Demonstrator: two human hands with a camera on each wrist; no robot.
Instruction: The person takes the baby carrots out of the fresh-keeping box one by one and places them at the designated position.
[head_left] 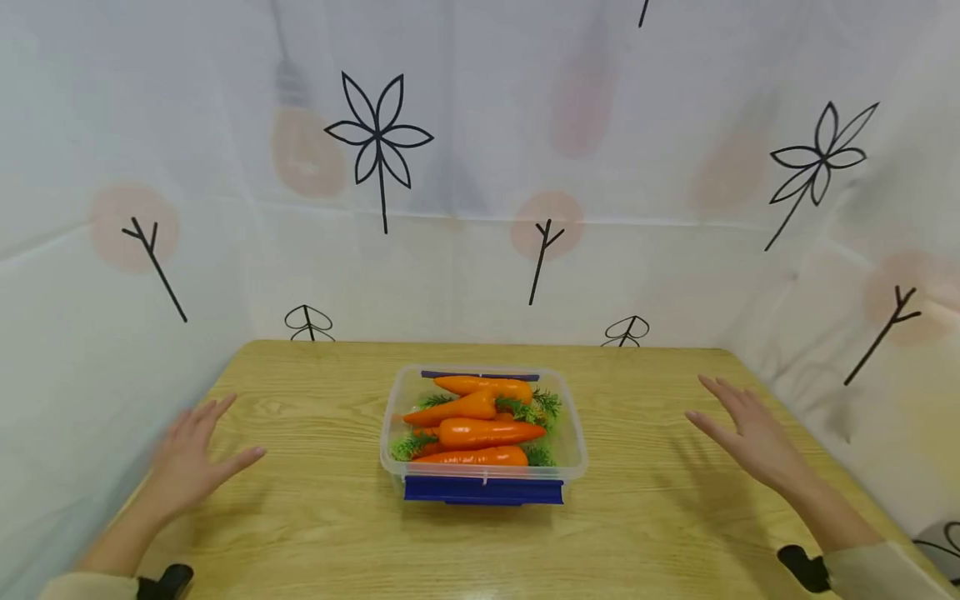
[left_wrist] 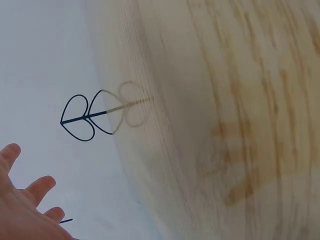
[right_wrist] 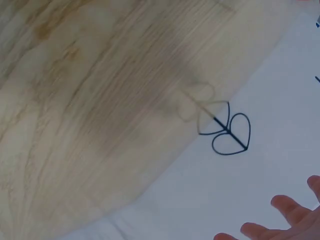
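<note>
In the head view a clear plastic container (head_left: 390,458) with blue clip flaps stands at the middle of the table. Inside it lie several orange carrots (head_left: 480,432) with green leafy sprigs (head_left: 547,404) around them. My left hand (head_left: 187,462) is held over the table's left side, apart from the container, fingers extended and nothing in it. On the right, my right hand (head_left: 753,437) hovers likewise, fingers straight, holding nothing. Each wrist view shows only some fingers of its hand, at a lower corner; the container is out of sight there.
The wood-grain table (head_left: 300,417) reaches back to a white curtain (head_left: 480,275) printed with plants and pale round spots. This cloth also hangs along both sides. A dark wrist strap (head_left: 804,568) sits at the right sleeve, another strap (head_left: 167,581) at the left.
</note>
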